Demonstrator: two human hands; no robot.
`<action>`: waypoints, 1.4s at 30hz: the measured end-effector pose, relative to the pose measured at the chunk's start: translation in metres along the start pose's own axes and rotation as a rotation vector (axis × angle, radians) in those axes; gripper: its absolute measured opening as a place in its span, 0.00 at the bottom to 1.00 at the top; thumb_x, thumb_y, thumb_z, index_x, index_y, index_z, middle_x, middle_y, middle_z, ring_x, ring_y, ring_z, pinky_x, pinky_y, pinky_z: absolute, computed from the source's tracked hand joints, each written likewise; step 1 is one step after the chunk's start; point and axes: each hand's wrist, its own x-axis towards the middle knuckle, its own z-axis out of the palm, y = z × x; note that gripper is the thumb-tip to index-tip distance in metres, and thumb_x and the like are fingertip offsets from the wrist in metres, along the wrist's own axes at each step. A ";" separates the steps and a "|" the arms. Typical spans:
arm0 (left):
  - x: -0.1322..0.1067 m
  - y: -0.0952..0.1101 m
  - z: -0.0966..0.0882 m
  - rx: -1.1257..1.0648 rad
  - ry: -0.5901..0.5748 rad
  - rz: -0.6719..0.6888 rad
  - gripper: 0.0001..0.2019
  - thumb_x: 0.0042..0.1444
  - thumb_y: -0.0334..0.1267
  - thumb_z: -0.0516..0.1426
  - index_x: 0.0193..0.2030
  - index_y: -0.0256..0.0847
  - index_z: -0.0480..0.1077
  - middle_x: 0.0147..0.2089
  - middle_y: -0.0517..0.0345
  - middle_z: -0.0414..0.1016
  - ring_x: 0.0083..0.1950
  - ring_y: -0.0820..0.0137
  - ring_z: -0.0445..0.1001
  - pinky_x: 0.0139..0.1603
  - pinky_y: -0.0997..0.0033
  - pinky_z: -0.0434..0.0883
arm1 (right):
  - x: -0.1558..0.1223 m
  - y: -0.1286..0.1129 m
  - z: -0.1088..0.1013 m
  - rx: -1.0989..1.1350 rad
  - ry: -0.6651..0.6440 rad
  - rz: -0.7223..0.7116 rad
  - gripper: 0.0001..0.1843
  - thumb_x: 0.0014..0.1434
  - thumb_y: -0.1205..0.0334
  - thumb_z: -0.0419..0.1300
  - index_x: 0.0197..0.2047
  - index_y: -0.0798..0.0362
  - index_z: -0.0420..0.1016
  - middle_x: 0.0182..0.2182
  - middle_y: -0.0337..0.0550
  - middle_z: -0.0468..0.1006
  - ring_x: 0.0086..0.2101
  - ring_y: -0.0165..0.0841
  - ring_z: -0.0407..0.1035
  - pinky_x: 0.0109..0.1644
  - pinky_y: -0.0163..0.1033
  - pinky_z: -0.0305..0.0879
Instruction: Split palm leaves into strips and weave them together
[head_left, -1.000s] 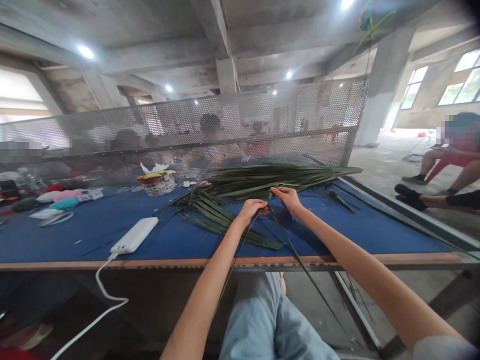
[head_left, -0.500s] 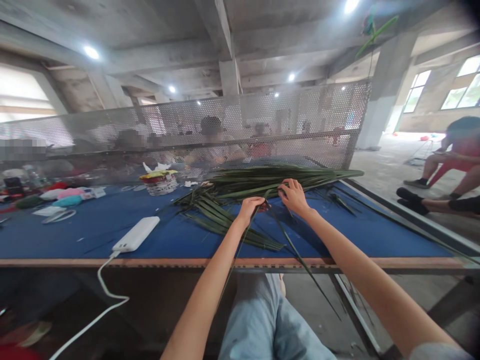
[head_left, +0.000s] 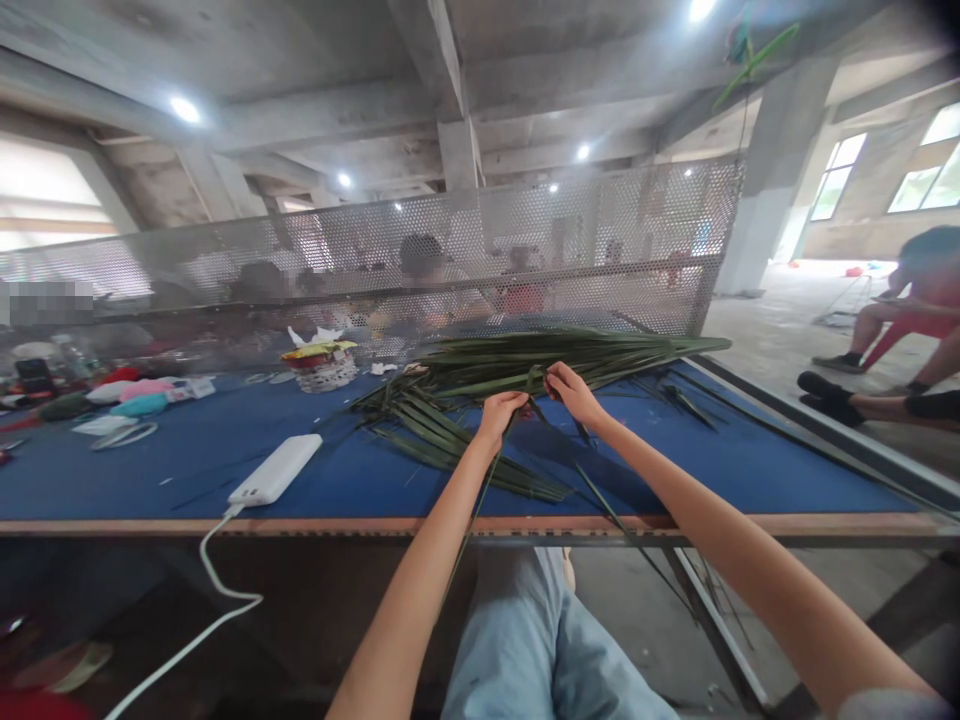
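A bundle of long green palm fronds (head_left: pixel 540 362) lies across the blue table (head_left: pixel 150 480), its narrow leaflets fanning out to both sides. My left hand (head_left: pixel 498 417) is shut on a thin leaflet strip (head_left: pixel 480 510) that hangs down past the table's front edge. Just to the right, my right hand (head_left: pixel 572 393) pinches leaflets at the frond's middle. Both hands are close together, and the fingers partly hide the point where the strips meet.
A white power bank (head_left: pixel 275 469) with a white cable lies on the table to the left, beside a small woven basket (head_left: pixel 324 373) and scattered craft items. A perforated metal screen (head_left: pixel 450 240) stands behind the table, with people beyond it. A person (head_left: pixel 919 300) sits on a red chair at right.
My right hand has moved left, closer to my left hand, and its fingers have closed on the leaflets. The long strip hanging over the table's front edge has shifted.
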 end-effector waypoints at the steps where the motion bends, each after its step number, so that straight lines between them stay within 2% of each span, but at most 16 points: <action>1: 0.000 0.000 0.000 0.005 -0.001 0.009 0.06 0.43 0.36 0.64 0.28 0.35 0.77 0.26 0.57 0.76 0.27 0.71 0.72 0.36 0.70 0.69 | 0.001 -0.001 0.001 0.041 -0.033 0.015 0.11 0.57 0.51 0.49 0.33 0.50 0.60 0.24 0.34 0.66 0.25 0.28 0.61 0.32 0.34 0.60; 4: 0.000 0.001 0.001 0.028 -0.003 0.032 0.05 0.44 0.36 0.63 0.27 0.35 0.76 0.25 0.58 0.76 0.27 0.72 0.71 0.35 0.71 0.70 | 0.000 -0.003 0.001 0.103 -0.155 0.040 0.12 0.54 0.50 0.53 0.31 0.51 0.61 0.23 0.35 0.67 0.24 0.27 0.62 0.30 0.34 0.59; 7: -0.001 0.000 0.003 0.057 -0.066 0.036 0.05 0.46 0.35 0.62 0.25 0.35 0.75 0.24 0.58 0.76 0.25 0.72 0.71 0.34 0.71 0.70 | -0.003 -0.002 0.000 0.134 -0.227 0.111 0.17 0.50 0.48 0.57 0.36 0.52 0.62 0.22 0.34 0.70 0.21 0.26 0.61 0.25 0.33 0.56; 10: -0.003 0.000 0.005 0.067 -0.098 0.032 0.04 0.47 0.33 0.61 0.26 0.35 0.75 0.24 0.58 0.76 0.24 0.72 0.71 0.33 0.71 0.69 | -0.005 0.001 0.001 0.109 -0.194 0.184 0.23 0.47 0.44 0.61 0.38 0.51 0.60 0.20 0.32 0.70 0.16 0.26 0.60 0.21 0.32 0.53; 12: -0.004 0.001 0.006 0.071 -0.081 0.018 0.03 0.47 0.32 0.61 0.28 0.35 0.76 0.24 0.58 0.76 0.24 0.72 0.71 0.32 0.71 0.69 | -0.007 0.001 0.000 0.057 -0.147 0.151 0.22 0.48 0.43 0.60 0.35 0.50 0.60 0.19 0.32 0.70 0.16 0.27 0.61 0.22 0.33 0.54; 16: -0.005 0.004 0.006 0.093 -0.048 -0.004 0.04 0.49 0.31 0.60 0.26 0.35 0.75 0.22 0.58 0.75 0.24 0.71 0.71 0.33 0.70 0.70 | -0.014 -0.007 0.001 -0.233 -0.078 -0.005 0.15 0.56 0.48 0.55 0.31 0.52 0.67 0.21 0.36 0.72 0.18 0.28 0.64 0.28 0.34 0.57; 20: -0.005 0.003 0.004 0.113 -0.030 0.020 0.07 0.52 0.32 0.58 0.25 0.36 0.75 0.21 0.58 0.74 0.23 0.71 0.71 0.32 0.71 0.69 | -0.021 -0.019 0.003 -0.592 -0.063 -0.139 0.16 0.63 0.53 0.48 0.31 0.51 0.71 0.22 0.40 0.73 0.23 0.31 0.66 0.30 0.34 0.52; 24: -0.004 0.000 0.004 0.139 -0.044 0.040 0.07 0.51 0.34 0.59 0.25 0.36 0.75 0.21 0.59 0.74 0.24 0.71 0.72 0.32 0.72 0.68 | -0.022 -0.022 0.006 -0.774 -0.067 -0.158 0.15 0.64 0.53 0.48 0.32 0.50 0.70 0.25 0.43 0.75 0.27 0.34 0.68 0.29 0.35 0.47; 28: -0.004 -0.001 0.004 0.155 -0.082 0.082 0.06 0.52 0.37 0.60 0.30 0.37 0.77 0.26 0.57 0.77 0.25 0.71 0.72 0.32 0.72 0.69 | -0.020 -0.016 0.007 -0.710 -0.029 -0.056 0.19 0.64 0.52 0.45 0.28 0.50 0.68 0.23 0.42 0.73 0.25 0.33 0.65 0.29 0.35 0.47; 33: -0.005 -0.001 0.004 0.193 -0.071 0.103 0.07 0.52 0.38 0.60 0.31 0.38 0.78 0.27 0.56 0.78 0.25 0.70 0.73 0.31 0.72 0.69 | -0.016 -0.007 0.010 -0.417 -0.090 0.083 0.28 0.63 0.44 0.41 0.19 0.51 0.60 0.16 0.39 0.64 0.21 0.30 0.58 0.27 0.34 0.49; 37: -0.004 -0.001 0.004 0.209 -0.022 0.090 0.07 0.52 0.38 0.61 0.30 0.38 0.78 0.26 0.56 0.77 0.25 0.70 0.73 0.31 0.71 0.69 | -0.014 -0.004 0.010 -0.303 -0.202 0.058 0.30 0.59 0.38 0.44 0.17 0.51 0.59 0.13 0.36 0.60 0.19 0.29 0.55 0.25 0.34 0.48; 42: -0.004 0.000 0.004 0.194 0.032 0.045 0.05 0.51 0.36 0.61 0.28 0.37 0.77 0.25 0.57 0.76 0.25 0.70 0.73 0.30 0.71 0.68 | -0.014 -0.008 0.008 -0.385 -0.278 0.027 0.28 0.59 0.41 0.47 0.18 0.53 0.63 0.14 0.36 0.63 0.19 0.28 0.56 0.25 0.34 0.47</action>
